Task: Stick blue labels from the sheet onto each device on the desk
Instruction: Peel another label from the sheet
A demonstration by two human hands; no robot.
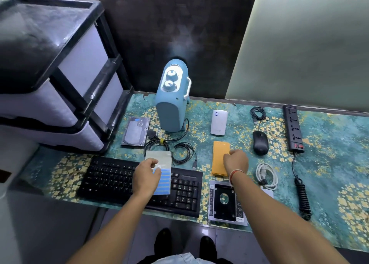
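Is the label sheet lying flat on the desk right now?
No, the left hand holds the label sheet up above the keyboard, while the right hand rests on the orange device.

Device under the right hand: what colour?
Orange-yellow device; right hand rests on it; head view.

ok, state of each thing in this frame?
label sheet: held by left hand above keyboard, top labels gone
orange device: flat, right hand on it
hard drive: flat, blue label on
power strip: switch lit red
mouse: untouched
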